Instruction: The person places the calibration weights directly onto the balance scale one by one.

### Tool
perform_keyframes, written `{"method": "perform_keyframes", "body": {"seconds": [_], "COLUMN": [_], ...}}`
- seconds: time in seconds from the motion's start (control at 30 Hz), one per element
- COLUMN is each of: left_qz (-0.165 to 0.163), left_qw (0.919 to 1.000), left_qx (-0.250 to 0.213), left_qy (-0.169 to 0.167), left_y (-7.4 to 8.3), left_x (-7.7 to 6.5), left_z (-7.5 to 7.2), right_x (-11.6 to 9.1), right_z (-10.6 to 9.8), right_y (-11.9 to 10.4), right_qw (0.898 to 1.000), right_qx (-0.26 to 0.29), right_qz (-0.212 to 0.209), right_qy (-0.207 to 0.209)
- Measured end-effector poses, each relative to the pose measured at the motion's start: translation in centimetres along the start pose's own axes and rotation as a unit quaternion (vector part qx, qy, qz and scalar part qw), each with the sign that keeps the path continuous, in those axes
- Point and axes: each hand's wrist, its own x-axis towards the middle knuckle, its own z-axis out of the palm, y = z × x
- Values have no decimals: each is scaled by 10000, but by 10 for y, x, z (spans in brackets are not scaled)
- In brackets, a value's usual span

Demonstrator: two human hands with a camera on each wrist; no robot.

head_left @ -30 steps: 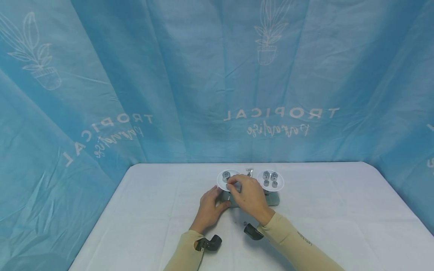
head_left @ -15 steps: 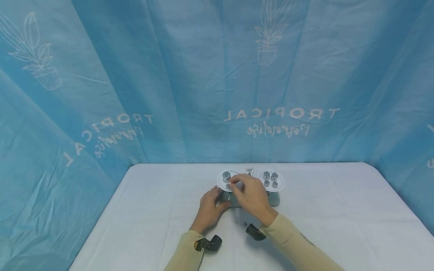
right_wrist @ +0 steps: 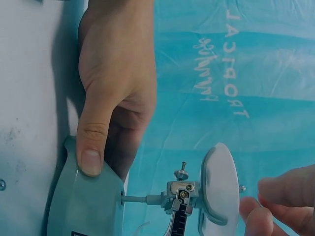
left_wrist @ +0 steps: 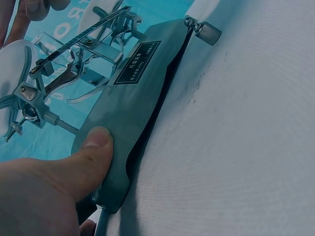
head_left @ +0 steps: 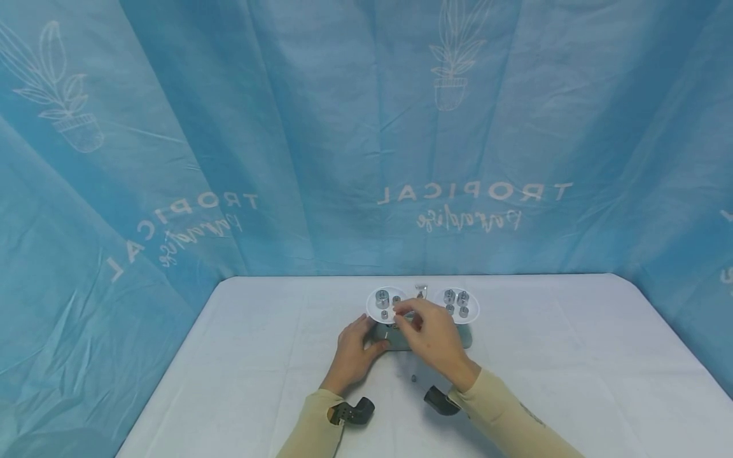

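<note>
A grey-green balance scale point(head_left: 395, 343) carries a white left pan point(head_left: 375, 317) and a white right pan point(head_left: 474, 313). My left hand point(head_left: 352, 356) grips the base's left end; in the left wrist view its thumb point(left_wrist: 93, 152) presses the front. My right hand point(head_left: 432, 334) hovers over the left pan, thumb and fingertips bent close together, with nothing visible between them. That pan bears a large metal weight point(head_left: 382, 299) and two smaller weights, one at the back point(head_left: 397, 300) and one at the front point(head_left: 384, 315). Several metal weights point(head_left: 462, 298) stand on the right pan.
One small metal weight point(head_left: 414, 378) lies on the white table point(head_left: 572, 356) before the scale; the left wrist view shows this weight point(left_wrist: 209, 33) closer. Black wrist cameras hang below both wrists. A blue printed curtain point(head_left: 343, 146) surrounds the table's back and sides.
My right hand has drawn back to the right from the left pan's front weight, uncovering it and the small weight behind. My left hand has stayed in place.
</note>
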Motion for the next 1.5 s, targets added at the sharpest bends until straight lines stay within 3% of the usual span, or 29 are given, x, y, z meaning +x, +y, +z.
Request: {"method": "perform_keyframes", "body": {"seconds": [0.43,1.5], "left_qz": [-50,-76], "left_qw": [10000,9999], "left_qx": [38,70], "left_qy": [-12,33], "left_y": [2,2], "left_x": [-1,-1], "left_z": [0,1], "right_x": [-15,-47], "right_z": [-5,-2], "right_y": [1,12], "right_qw": [9998,9992], "right_qx": [111,50], "right_qz": [-131,109], "right_qy": [-56,-384]}}
